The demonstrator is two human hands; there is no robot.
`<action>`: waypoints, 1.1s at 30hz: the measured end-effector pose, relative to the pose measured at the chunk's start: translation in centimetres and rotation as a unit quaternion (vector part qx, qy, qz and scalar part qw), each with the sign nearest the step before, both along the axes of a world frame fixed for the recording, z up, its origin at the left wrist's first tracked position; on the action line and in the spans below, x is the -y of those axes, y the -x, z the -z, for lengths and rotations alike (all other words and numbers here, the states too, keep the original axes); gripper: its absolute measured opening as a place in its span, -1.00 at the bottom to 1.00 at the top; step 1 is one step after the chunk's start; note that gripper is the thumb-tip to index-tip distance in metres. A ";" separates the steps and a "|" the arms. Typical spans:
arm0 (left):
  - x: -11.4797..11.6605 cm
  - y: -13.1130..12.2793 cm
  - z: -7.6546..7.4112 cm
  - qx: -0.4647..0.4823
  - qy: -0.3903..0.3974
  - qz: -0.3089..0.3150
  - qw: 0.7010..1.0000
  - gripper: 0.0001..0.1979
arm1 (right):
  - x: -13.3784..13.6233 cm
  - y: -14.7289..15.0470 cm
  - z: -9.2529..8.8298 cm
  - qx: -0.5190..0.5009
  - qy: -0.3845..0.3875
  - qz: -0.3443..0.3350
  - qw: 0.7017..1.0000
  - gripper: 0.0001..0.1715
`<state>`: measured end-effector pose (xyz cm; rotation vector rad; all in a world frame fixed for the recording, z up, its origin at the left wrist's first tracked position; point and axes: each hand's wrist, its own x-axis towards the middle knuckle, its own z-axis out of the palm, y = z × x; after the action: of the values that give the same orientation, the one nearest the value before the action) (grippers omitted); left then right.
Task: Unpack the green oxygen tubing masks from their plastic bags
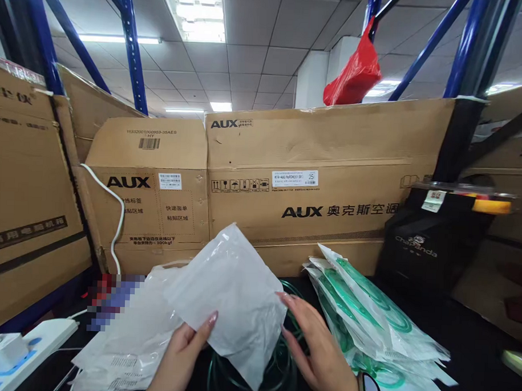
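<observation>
My left hand (182,352) grips the lower edge of a white translucent plastic bag (229,294), thumb on its front, and holds it up above the dark table. My right hand (313,348) has its fingers stretched out, touching the bag's right edge. A coil of green tubing (276,375) lies on the table under the bag, partly hidden by it. A watch (370,388) sits on my right wrist.
A pile of packaged green tubing bags (368,313) lies to the right. More empty white bags (127,339) are stacked at left. Large cardboard boxes (304,185) wall the back. A black bag (430,241) stands at right, a white power strip (33,341) at left.
</observation>
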<state>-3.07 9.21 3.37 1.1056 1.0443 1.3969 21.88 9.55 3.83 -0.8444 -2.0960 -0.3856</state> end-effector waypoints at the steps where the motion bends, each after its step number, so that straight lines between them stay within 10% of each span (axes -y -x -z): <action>1: -0.1 0.4 -0.4 0.026 0.006 0.007 1.000 -0.60 | -0.1 -0.1 0.1 -0.041 0.000 0.016 0.999 -0.36; 6: 0.1 0.9 -1.6 0.090 0.026 -0.018 0.995 -0.59 | -0.5 0.3 0.4 -0.214 0.206 0.021 0.954 -0.36; 11: 0.4 -0.1 -1.4 0.101 0.027 0.000 0.995 -0.60 | -1.4 0.6 0.3 -0.362 0.497 -0.100 0.782 -0.45; 18: 0.0 -0.1 -1.3 0.043 -0.007 0.069 0.997 -0.57 | -1.4 0.9 -0.2 -0.474 0.554 -0.162 0.664 -0.54; 23: -1.7 5.4 -2.1 -0.086 -0.011 -0.118 0.989 -0.36 | -1.4 1.3 0.0 -0.427 0.581 -0.211 0.660 -0.41; 26: -2.0 10.7 -2.6 -0.310 -0.049 -0.248 0.916 -0.39 | -1.6 1.1 0.0 -0.427 0.564 -0.192 0.680 -0.44; 28: -1.5 13.9 -2.8 -0.476 0.064 -0.326 0.814 -0.42 | -1.8 1.0 0.1 -0.438 0.558 -0.180 0.681 -0.47; 31: -0.3 16.8 -3.0 -0.635 0.178 -0.327 0.676 -0.48 | -2.1 0.9 0.4 -0.442 0.562 -0.173 0.677 -0.47; 33: 0.3 17.2 -3.0 -0.667 0.191 -0.328 0.641 -0.55 | -2.2 0.9 0.6 -0.437 0.566 -0.171 0.678 -0.46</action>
<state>-20.30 8.89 6.40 1.4476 2.8891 0.4925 20.93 11.78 3.19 -0.9402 -1.2912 1.4279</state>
